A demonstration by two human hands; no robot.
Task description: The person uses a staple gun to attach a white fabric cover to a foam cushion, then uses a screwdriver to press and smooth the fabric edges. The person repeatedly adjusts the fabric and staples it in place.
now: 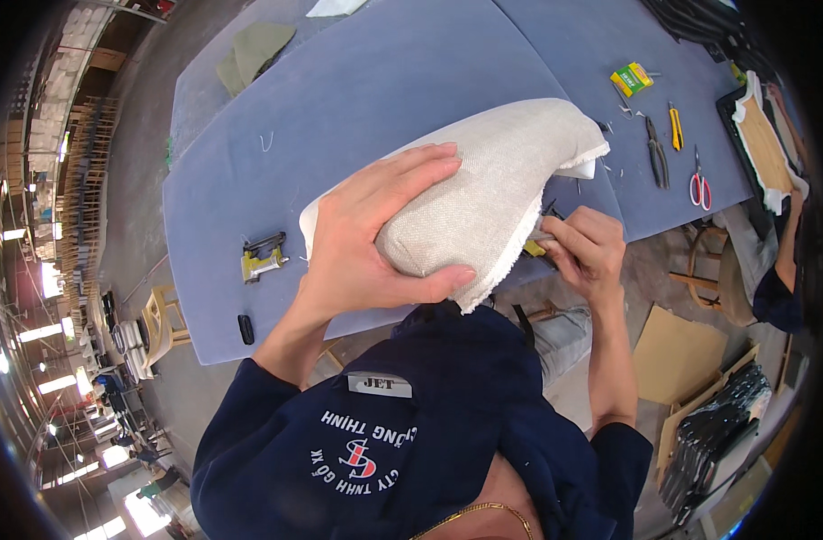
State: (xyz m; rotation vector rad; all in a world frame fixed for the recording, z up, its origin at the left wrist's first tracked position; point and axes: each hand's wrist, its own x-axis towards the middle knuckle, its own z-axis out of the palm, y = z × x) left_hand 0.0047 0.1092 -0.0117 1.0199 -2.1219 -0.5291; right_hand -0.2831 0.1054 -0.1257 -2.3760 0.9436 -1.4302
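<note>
A curved, padded piece covered in beige woven fabric (483, 180) is tilted up over the near edge of the blue-grey table. My left hand (366, 229) grips its left end, with fingers across the top and the thumb low on the near side. Frayed white fabric runs along its right-hand edge. Right beside that edge, my right hand (587, 252) is closed around a small tool with yellow and dark parts (535, 247). My fingers cover most of this tool, so its exact kind does not show.
A yellow-green staple gun (264, 258) and a small black object (246, 329) lie at left on the table (357, 117). Toward the right are a small yellow-green box (632, 79), pliers (656, 153), a yellow cutter (676, 126) and scissors (699, 184). Another person's arm (789, 238) reaches to a panel (760, 148).
</note>
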